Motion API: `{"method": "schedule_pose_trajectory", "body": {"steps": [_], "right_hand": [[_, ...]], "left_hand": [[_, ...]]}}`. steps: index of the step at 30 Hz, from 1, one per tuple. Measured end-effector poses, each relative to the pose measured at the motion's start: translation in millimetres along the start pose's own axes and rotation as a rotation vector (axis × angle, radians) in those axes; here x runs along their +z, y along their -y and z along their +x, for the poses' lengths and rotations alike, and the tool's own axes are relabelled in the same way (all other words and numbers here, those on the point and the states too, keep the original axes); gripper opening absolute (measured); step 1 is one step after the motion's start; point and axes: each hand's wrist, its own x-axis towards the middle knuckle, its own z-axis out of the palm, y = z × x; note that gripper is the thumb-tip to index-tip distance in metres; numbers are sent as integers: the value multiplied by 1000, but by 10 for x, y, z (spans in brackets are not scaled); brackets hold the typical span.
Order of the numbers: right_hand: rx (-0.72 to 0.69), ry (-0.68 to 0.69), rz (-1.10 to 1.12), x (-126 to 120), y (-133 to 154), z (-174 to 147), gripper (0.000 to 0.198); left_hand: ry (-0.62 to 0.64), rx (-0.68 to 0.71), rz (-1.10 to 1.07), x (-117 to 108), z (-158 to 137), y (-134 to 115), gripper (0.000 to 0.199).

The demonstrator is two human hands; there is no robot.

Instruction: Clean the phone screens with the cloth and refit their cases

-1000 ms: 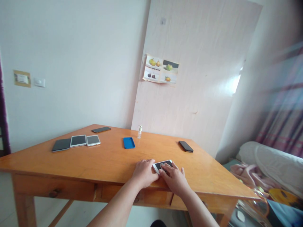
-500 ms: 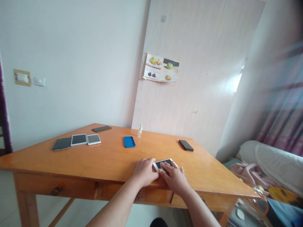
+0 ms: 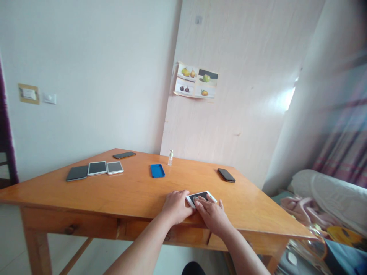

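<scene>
A white phone [image 3: 196, 196] with a dark screen lies near the table's front edge. My left hand [image 3: 177, 206] is closed around its left end, thumb at the near side and fingers at the far side. My right hand [image 3: 211, 214] lies over the right part of the screen, fingers bent down onto it and the little finger somewhat apart. A small pale bit shows at its fingertips; the fingers hide most of it, so I cannot tell what it is.
On the wooden table [image 3: 137, 191] are a blue phone case [image 3: 157, 171], a small pump bottle [image 3: 170, 157] and a black phone [image 3: 226, 175]. Farther left lie a dark tablet [image 3: 77, 173], a white tablet [image 3: 97, 168], a smaller white device [image 3: 115, 167] and another dark phone [image 3: 124, 155].
The view has shifted slightly. Both hands stay at the white phone, and the right fingers have barely moved on its screen.
</scene>
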Motion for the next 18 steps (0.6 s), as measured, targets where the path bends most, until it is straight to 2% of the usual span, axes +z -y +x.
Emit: {"method": "schedule_pose_trajectory", "body": {"steps": [6, 8, 13, 15, 18], "right_hand": [[205, -34, -74, -6, -114, 97, 50], [185, -19, -70, 9, -92, 111, 49], [18, 4, -4, 32, -34, 35, 49], [33, -6, -5, 14, -67, 23, 50], [145, -34, -46, -19, -135, 70, 51]], "left_hand": [[8, -8, 24, -27, -6, -32, 37], [16, -18, 27, -34, -6, -40, 39], [10, -6, 7, -30, -4, -33, 42], [13, -13, 10, -35, -7, -38, 43], [31, -28, 22, -56, -12, -57, 41]]}}
